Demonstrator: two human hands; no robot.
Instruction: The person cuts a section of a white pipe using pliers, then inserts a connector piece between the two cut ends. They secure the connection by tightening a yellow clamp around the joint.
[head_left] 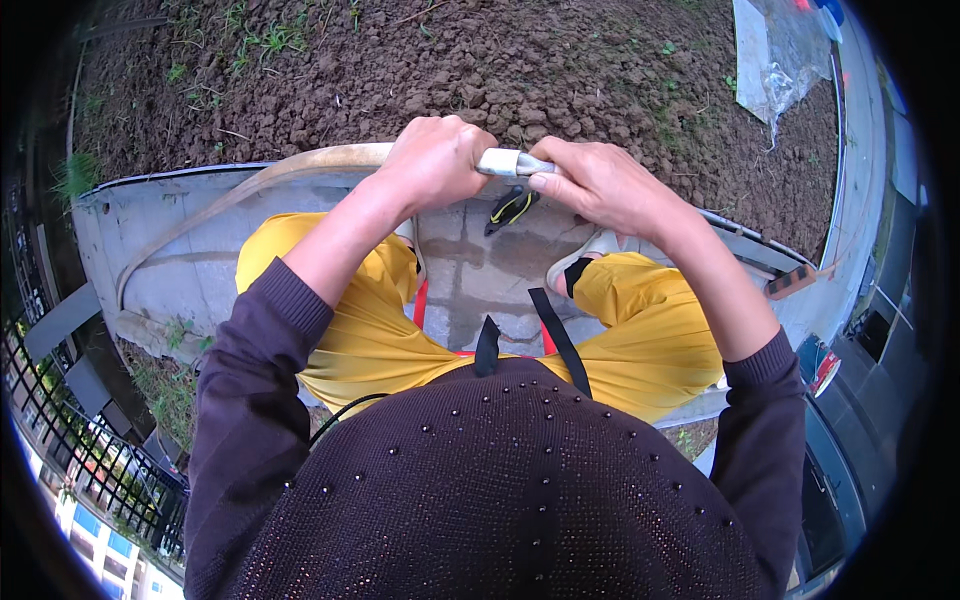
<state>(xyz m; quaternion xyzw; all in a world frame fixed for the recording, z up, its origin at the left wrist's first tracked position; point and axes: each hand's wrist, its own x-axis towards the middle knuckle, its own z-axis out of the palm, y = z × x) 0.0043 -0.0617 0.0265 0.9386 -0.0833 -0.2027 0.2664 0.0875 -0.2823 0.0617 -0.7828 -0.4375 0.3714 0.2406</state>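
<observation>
My left hand (pixel 432 160) is closed around the end of a flat, pale hose (pixel 300 166) that curves away to the left over the concrete wall. A metal fitting (pixel 512 162) sticks out of the hose end between both hands. My right hand (pixel 598 185) pinches the fitting's tip with fingers and thumb. Below the hands, a black and yellow tool (pixel 510 208) lies on the paving slabs. My legs in yellow trousers (pixel 365 320) are spread to either side.
Dark tilled soil (pixel 520 70) with a few weeds fills the bed beyond a low concrete edge (pixel 160 180). A clear plastic sheet (pixel 775 55) lies at the upper right. A black metal railing (pixel 70 420) runs at the lower left.
</observation>
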